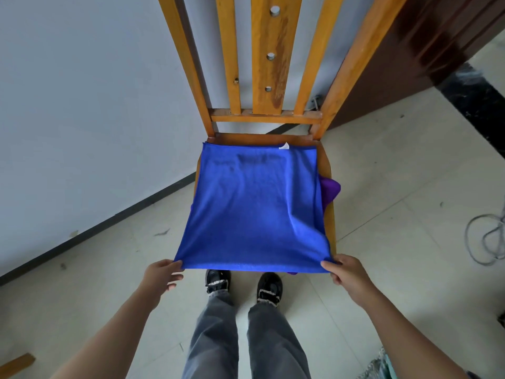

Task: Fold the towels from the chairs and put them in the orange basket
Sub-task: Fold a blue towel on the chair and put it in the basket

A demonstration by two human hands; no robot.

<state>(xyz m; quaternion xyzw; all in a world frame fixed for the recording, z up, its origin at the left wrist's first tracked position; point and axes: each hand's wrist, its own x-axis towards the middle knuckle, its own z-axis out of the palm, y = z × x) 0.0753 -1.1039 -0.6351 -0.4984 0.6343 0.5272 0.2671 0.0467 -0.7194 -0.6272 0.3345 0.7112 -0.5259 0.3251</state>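
Note:
A blue towel (254, 206) lies spread over the seat of a wooden chair (269, 61), with a small white tag at its far edge. My left hand (162, 274) pinches the towel's near left corner. The near right corner is pinched by my right hand (345, 273). The near edge is stretched between both hands, just off the seat's front. A purple towel (329, 188) peeks out from under the blue one at the right side of the seat. No orange basket is in view.
The chair stands against a white wall (82, 105) with a dark door (437, 50) to the right. A grey cable (489, 239) lies coiled on the tiled floor at right. My feet (243, 285) stand just before the seat. A wooden piece (16, 365) shows at bottom left.

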